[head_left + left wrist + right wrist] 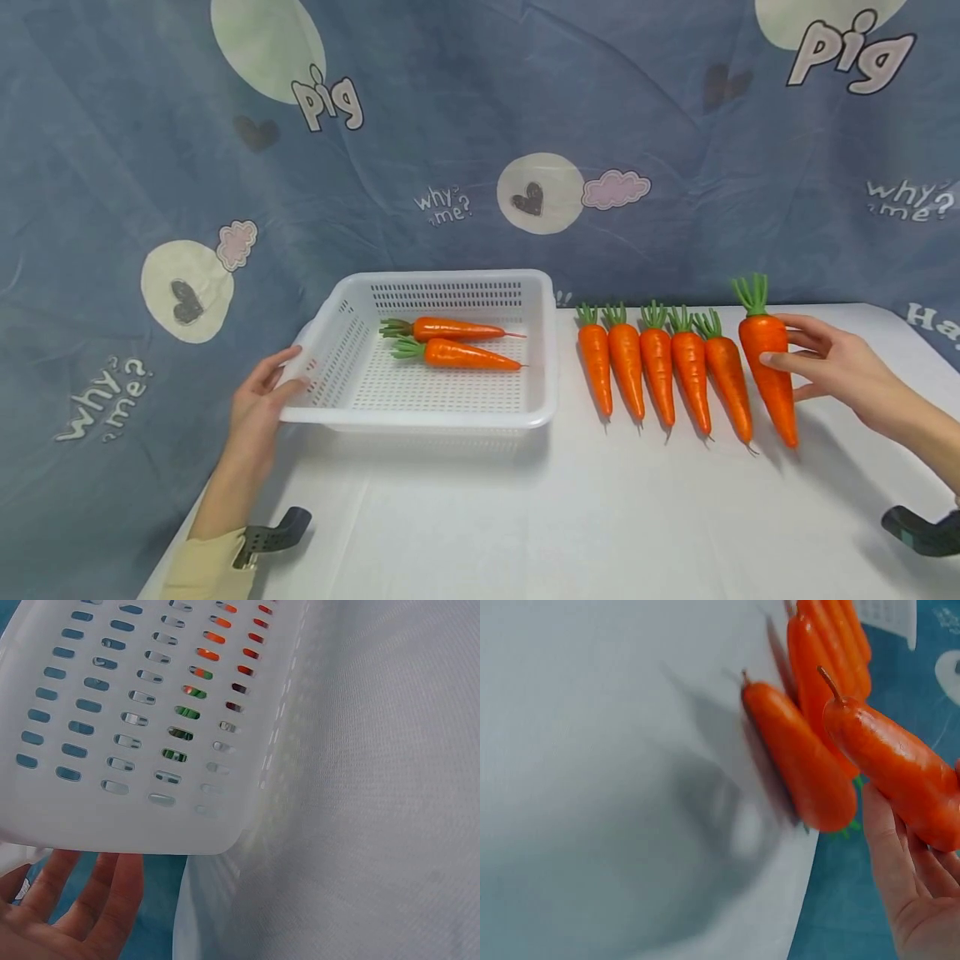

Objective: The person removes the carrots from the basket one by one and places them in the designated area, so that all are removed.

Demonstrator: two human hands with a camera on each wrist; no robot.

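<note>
My left hand (255, 408) grips the left rim of a white slotted plastic basket (442, 418), thumb over the top. In the left wrist view its fingers (124, 904) reach under the basket's rim. Two orange carrots with green stalks lie inside, one carrot (459, 329) behind the other carrot (471, 357). At the right, my right hand (855, 367) holds another carrot (772, 392) between thumb and fingers, stalk up and tip down. The right wrist view shows this carrot (900, 765) raised above the table, its thin root end pointing away from the palm.
Several carrots (657, 379) lie side by side in a row between the basket and my right hand, stalks toward the back. A white cloth (540, 517) covers the table. Behind it hangs a blue printed curtain (450, 108).
</note>
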